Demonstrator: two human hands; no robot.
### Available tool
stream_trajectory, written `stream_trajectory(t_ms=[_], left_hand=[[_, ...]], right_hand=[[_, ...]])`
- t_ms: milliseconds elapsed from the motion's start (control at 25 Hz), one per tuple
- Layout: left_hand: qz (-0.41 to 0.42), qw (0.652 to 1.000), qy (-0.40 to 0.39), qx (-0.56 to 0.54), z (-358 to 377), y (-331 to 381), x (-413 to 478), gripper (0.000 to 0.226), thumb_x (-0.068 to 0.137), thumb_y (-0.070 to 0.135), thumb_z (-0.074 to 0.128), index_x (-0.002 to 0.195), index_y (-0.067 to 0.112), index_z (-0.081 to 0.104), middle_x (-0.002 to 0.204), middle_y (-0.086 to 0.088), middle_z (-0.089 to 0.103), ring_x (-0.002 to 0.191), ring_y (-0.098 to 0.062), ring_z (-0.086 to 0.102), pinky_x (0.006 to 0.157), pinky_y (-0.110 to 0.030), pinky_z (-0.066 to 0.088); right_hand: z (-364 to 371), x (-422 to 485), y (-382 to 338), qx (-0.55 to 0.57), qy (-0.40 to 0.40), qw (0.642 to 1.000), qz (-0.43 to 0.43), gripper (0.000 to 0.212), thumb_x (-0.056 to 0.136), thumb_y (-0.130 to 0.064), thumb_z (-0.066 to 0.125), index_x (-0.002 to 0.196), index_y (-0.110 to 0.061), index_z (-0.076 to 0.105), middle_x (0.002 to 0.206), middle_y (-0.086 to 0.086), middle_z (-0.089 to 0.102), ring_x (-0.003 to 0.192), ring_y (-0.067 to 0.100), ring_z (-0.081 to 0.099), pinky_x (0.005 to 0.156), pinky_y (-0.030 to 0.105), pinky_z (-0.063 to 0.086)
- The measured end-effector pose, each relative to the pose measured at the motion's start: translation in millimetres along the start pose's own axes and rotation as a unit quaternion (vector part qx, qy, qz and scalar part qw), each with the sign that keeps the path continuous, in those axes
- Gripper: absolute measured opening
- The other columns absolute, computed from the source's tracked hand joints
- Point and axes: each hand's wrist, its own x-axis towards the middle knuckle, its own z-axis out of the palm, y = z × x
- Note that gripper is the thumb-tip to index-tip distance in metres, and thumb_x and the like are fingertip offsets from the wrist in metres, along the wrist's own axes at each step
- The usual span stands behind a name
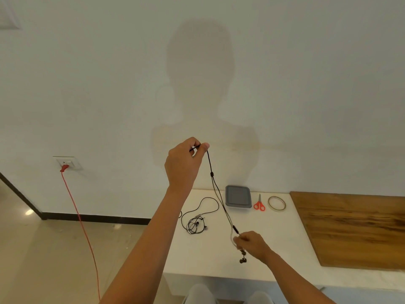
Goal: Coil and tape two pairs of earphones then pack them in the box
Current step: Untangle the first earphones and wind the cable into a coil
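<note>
A black earphone cable (215,185) is stretched in the air between my hands. My left hand (183,165) is raised high and pinches the plug end between thumb and fingers. My right hand (252,243) is low over the white table (285,238) and grips the cable near the two earbuds (242,257), which dangle below it. A second pair of black earphones (195,222) lies loosely tangled on the table. A grey box with its lid on (238,196) stands at the back, with red-handled scissors (259,204) and a tape roll (277,203) to its right.
A wooden board (355,229) covers the right part of the table. A red cord (81,220) runs from a wall socket (66,163) down across the floor at the left. My knees (228,295) show under the table's front edge.
</note>
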Motion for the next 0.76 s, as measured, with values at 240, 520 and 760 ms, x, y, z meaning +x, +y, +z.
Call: stream_trajectory(t_ms=[240,520,760], left_hand=[[0.022,0.999,0.022,-0.01,-7,12,15,0.032,0.085,0.046,0.064,0.071,0.019,0.058,0.05,0.008,0.037,0.052,-0.012,0.038,0.047,-0.022,0.029],[-0.013,0.999,-0.051,0.006,-4,11,10,0.029,0.082,0.05,0.066,0.07,0.024,0.06,0.049,0.01,0.038,0.05,-0.007,0.04,0.049,-0.022,0.028],[-0.003,0.97,-0.235,0.057,6,0,3,0.029,0.078,0.052,0.067,0.069,0.024,0.065,0.055,0.009,0.051,0.056,-0.009,0.048,0.053,-0.024,0.037]], right_hand=[[13,-2,24,-0.082,-0.052,0.995,0.001,0.022,0.094,-0.017,0.051,0.083,-0.016,0.07,0.09,-0.005,0.066,0.083,0.004,0.061,0.075,0.014,0.049],[4,3,-13,-0.052,-0.078,0.996,-0.013,0.055,0.084,-0.001,0.055,0.136,-0.013,0.04,0.144,0.01,0.042,0.131,0.021,0.041,0.101,0.028,0.04],[-45,-27,-173,0.266,-0.023,0.922,-0.279,0.042,0.094,-0.013,0.055,0.134,-0.011,0.045,0.13,-0.004,0.057,0.122,0.006,0.052,0.094,0.021,0.048]])
